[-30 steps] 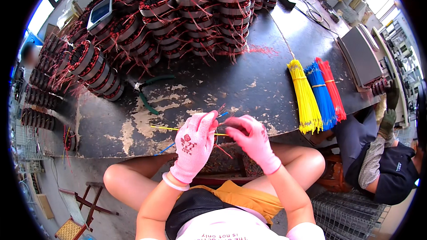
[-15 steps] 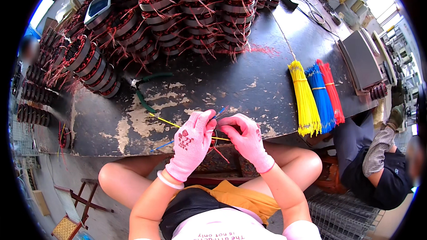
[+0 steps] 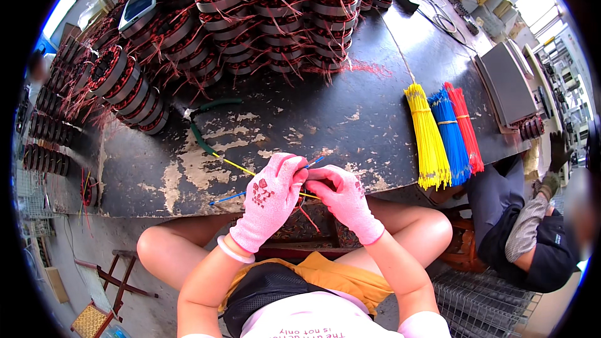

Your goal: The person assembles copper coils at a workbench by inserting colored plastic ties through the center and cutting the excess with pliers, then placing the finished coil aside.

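Both my hands wear pink gloves and meet above the table's near edge. My left hand [image 3: 270, 194] pinches a blue wire [image 3: 226, 199], one end of which sticks out to the left. A yellow wire [image 3: 235, 165] also runs in under this hand from the upper left. Fingers closed, my right hand [image 3: 346, 199] is pressed up against the left fingertips on the wires; the exact joint between them is hidden. Thin red leads [image 3: 308, 216] hang below the hands, from a part mostly covered by the gloves. Green-handled pliers [image 3: 201, 139] lie beyond my left hand.
Stacked stator cores [image 3: 275, 19] with red leads fill the table's far side; another stack [image 3: 128, 91] leans at left. Bundles of yellow [image 3: 429, 141], blue [image 3: 451, 134] and red wires [image 3: 464, 125] lie at right. A co-worker [image 3: 532, 231] sits at the right.
My right hand has moved slightly left, its fingers now closed against the left fingertips. At the right, the co-worker's gloved hand has risen.
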`<action>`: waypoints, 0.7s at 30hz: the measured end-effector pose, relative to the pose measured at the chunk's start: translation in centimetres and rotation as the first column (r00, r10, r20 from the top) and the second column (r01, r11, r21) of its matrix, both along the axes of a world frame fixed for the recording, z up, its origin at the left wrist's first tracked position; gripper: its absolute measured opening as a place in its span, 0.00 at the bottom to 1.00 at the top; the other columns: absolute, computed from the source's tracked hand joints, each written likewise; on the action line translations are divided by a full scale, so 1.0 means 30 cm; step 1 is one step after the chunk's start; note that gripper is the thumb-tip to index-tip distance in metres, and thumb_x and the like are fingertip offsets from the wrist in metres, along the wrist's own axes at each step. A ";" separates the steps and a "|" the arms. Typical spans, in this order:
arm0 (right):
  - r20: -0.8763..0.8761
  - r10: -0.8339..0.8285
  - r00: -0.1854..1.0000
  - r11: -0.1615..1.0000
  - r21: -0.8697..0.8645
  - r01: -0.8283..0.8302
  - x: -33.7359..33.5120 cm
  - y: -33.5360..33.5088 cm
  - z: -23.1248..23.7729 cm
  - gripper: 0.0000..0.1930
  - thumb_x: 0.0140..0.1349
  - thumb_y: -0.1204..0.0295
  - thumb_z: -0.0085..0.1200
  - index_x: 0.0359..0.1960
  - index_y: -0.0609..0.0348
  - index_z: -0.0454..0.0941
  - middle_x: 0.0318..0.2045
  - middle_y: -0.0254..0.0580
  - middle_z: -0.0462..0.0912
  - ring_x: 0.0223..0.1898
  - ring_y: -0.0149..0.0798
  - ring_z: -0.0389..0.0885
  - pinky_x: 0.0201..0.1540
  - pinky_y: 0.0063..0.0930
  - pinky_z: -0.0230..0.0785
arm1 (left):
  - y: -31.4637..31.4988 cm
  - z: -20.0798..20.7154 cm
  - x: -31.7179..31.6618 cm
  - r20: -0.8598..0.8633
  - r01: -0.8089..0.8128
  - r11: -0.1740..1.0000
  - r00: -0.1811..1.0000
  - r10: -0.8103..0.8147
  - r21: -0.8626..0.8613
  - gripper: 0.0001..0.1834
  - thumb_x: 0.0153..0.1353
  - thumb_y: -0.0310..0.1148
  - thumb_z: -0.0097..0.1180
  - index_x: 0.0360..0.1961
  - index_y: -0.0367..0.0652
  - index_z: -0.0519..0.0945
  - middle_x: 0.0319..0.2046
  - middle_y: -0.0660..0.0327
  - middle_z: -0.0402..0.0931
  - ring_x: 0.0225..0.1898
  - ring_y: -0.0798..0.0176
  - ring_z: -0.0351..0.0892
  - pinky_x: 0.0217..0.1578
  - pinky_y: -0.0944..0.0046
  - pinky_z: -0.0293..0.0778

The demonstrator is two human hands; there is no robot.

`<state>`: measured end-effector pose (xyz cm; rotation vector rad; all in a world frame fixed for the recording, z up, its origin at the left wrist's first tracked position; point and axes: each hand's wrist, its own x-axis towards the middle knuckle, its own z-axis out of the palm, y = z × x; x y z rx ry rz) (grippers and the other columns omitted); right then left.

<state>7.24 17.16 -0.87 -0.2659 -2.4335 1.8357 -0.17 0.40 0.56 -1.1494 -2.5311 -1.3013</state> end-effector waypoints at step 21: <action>-0.144 0.148 0.978 0.922 0.377 -0.084 -0.003 0.092 0.126 0.07 0.63 0.75 0.61 0.42 0.58 0.82 0.39 0.46 0.85 0.43 0.49 0.84 0.46 0.38 0.76 | -0.009 0.055 -0.005 0.019 0.126 0.985 0.992 -0.124 -0.115 0.08 0.62 0.28 0.63 0.42 0.42 0.82 0.43 0.58 0.79 0.43 0.48 0.82 0.41 0.54 0.79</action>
